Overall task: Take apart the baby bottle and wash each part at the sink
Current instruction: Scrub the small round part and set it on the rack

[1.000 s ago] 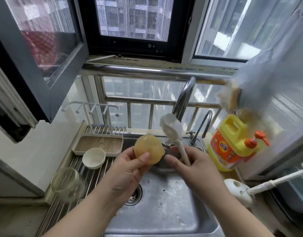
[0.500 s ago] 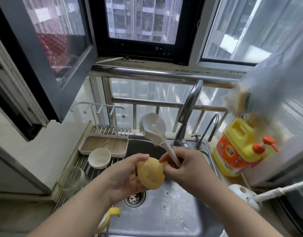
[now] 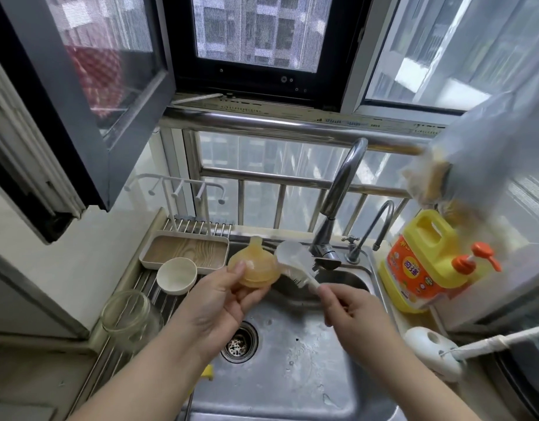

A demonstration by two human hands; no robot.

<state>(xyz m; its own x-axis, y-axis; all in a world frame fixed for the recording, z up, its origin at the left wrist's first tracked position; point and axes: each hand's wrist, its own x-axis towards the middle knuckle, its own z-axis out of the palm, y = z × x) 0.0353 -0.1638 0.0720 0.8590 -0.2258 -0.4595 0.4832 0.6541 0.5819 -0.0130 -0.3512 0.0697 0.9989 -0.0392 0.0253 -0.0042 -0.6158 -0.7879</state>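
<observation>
My left hand (image 3: 219, 302) holds a yellowish silicone nipple (image 3: 254, 265) over the steel sink (image 3: 292, 375), its tip pointing up and away. My right hand (image 3: 350, 311) grips the handle of a white bottle brush (image 3: 295, 262), whose head lies against the nipple's right side. On the draining rack at the left, a clear glass bottle body (image 3: 128, 320) lies next to a white cap (image 3: 176, 275).
A tall faucet (image 3: 338, 205) and a smaller tap (image 3: 374, 229) rise behind the sink. A yellow detergent jug (image 3: 426, 262) with an orange pump stands at the right. A wood-bottomed tray (image 3: 186, 250) sits at the rack's far end. A white holder (image 3: 429, 350) lies near right.
The nipple has been turned so its tip points up and away. The brush head has come down from above the nipple to its right side.
</observation>
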